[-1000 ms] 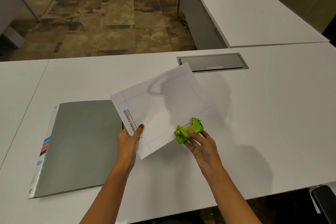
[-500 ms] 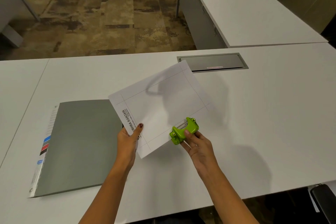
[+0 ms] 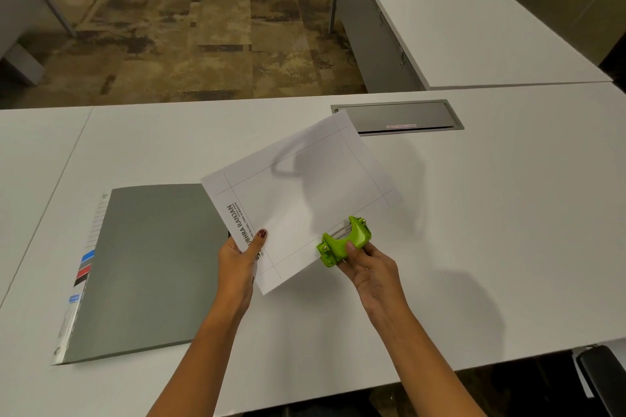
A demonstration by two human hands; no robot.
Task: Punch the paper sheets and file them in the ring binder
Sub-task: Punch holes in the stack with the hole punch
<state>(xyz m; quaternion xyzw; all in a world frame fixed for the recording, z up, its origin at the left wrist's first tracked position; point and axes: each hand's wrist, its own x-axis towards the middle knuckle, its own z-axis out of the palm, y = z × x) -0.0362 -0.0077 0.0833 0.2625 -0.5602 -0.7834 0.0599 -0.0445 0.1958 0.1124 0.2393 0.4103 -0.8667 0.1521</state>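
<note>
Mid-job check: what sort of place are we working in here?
Probably an office: white desks joined in an L, a metal cable hatch sunk in the near one, patterned carpet tiles. The left hand holds the paper sheet, the right hand the green hole punch.

The left grip point(image 3: 237, 262) pinches the paper sheet point(image 3: 305, 193), thumb on top; the right grip point(image 3: 371, 269) holds the green punch point(image 3: 343, 242), fingers seemingly curled underneath.

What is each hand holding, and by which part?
The left hand pinches the paper sheet at its printed edge; the right hand grips the green hole punch by its near side.
</note>
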